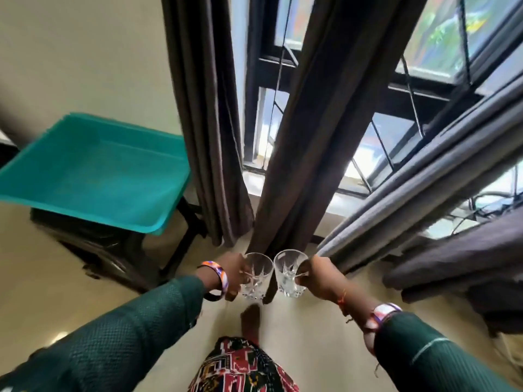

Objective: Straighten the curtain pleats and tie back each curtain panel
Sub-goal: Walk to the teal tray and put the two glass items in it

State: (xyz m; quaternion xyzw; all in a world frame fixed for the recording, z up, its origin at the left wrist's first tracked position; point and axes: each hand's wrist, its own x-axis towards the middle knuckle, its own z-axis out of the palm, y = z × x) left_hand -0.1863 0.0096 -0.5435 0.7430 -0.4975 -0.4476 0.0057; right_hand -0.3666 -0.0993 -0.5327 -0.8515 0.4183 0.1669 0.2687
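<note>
Dark brown curtain panels hang before the window: one at the left, one in the middle reaching the floor, and a greyer one slanting off to the right. My left hand grips a cut-glass tumbler. My right hand grips a second tumbler. Both glasses look empty and sit side by side just in front of the middle panel's lower end, rims almost touching. Neither hand touches curtain fabric.
A teal plastic tray rests on a dark stand at the left, close to the left curtain. The barred window lies behind the panels. A bunched dark curtain lies low at the right. My foot stands on the beige floor.
</note>
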